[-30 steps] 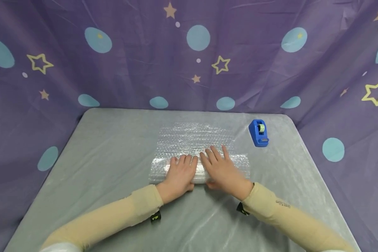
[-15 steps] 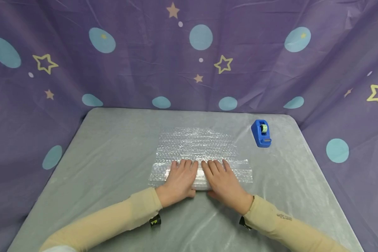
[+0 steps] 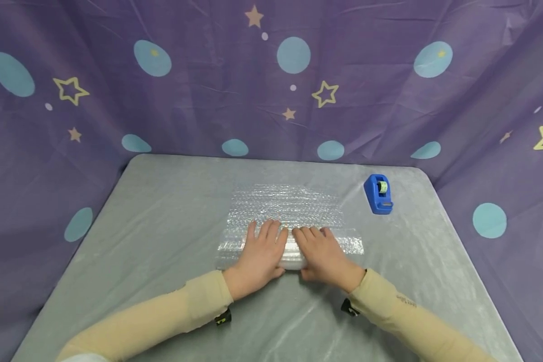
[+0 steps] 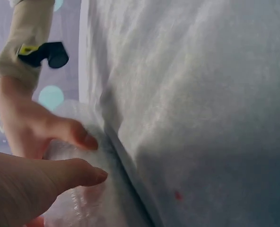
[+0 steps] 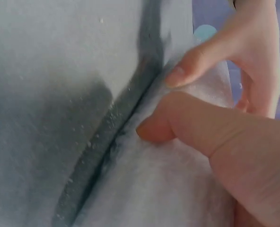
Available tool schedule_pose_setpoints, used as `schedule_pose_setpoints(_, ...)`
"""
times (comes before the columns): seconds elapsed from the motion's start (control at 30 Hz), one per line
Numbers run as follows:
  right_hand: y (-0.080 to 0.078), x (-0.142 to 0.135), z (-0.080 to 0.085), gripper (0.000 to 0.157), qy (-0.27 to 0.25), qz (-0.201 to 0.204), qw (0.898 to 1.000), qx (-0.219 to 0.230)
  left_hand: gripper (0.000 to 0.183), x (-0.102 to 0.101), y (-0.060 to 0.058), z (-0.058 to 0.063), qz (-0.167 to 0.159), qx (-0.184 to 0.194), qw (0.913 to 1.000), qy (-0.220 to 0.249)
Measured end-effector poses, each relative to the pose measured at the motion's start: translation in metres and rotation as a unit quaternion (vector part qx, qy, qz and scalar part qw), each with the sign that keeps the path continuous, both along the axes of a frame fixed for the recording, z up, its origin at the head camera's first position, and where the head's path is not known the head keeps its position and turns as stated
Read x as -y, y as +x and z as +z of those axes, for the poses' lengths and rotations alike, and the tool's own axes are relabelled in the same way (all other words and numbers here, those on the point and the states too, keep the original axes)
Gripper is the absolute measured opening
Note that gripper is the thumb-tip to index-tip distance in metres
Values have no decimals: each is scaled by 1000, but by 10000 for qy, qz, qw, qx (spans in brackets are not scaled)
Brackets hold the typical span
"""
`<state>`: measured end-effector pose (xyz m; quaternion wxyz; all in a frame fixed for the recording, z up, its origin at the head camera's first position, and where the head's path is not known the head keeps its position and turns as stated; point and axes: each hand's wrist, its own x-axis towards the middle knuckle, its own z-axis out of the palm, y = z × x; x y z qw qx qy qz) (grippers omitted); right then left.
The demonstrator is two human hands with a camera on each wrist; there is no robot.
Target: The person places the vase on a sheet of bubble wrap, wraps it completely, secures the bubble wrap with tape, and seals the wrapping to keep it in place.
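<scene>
A sheet of clear bubble wrap [image 3: 285,203] lies on the table, its near end rolled into a thick bundle. My left hand [image 3: 259,259] grips the roll just left of its middle, fingers over the top and thumb at the near side. Close beside it, my right hand [image 3: 326,259] holds the roll the same way, its fingers bent over it. Both thumbs rest against the near side of the wrap [image 4: 66,208] in the left wrist view. From the right wrist, the right thumb [image 5: 178,118] presses the cloudy plastic. Whatever may be inside the roll cannot be made out.
A blue tape dispenser [image 3: 378,196] with a small roll of tape stands at the back right of the table. Grey cloth [image 3: 176,216] with soft wrinkles covers the tabletop. A purple curtain [image 3: 235,100] with stars and dots hangs behind and at both sides.
The right hand's spread, stretched fingers have drawn together and bent over the roll. Both hands came nearer with the wrap, then the left fingers reached slightly forward. The view has shifted a little.
</scene>
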<state>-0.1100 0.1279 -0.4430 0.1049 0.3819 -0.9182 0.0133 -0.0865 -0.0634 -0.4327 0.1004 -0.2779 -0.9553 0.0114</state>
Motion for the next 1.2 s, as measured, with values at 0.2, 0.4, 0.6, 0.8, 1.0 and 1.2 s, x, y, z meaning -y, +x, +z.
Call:
schedule_pose_setpoints(0.2,-12,-3,4,89,-154,134,9987,477,101,-6,4,-8,-38,-322,9991,-286)
schedule_pose_setpoints(0.4,-19,-5,7,92,-38,187,9952,955,99,-8,-2,-20,29,-633,9973,-377)
schedule_pose_setpoints(0.6,-22,-4,13,93,88,252,9938,1080,96,-7,-8,-22,24,-817,9961,-342)
schedule_pose_setpoints(0.8,-19,-3,19,93,441,94,9963,734,95,-6,-13,-20,-8,-675,9972,-332)
schedule_pose_setpoints(1.0,-1,-7,21,100,391,-39,9989,241,95,-4,-10,-16,-14,-485,9986,-228)
schedule_pose_setpoints(1.2,4,-13,13,102,283,-127,9991,285,93,-2,-3,-11,-82,-313,9991,-264)
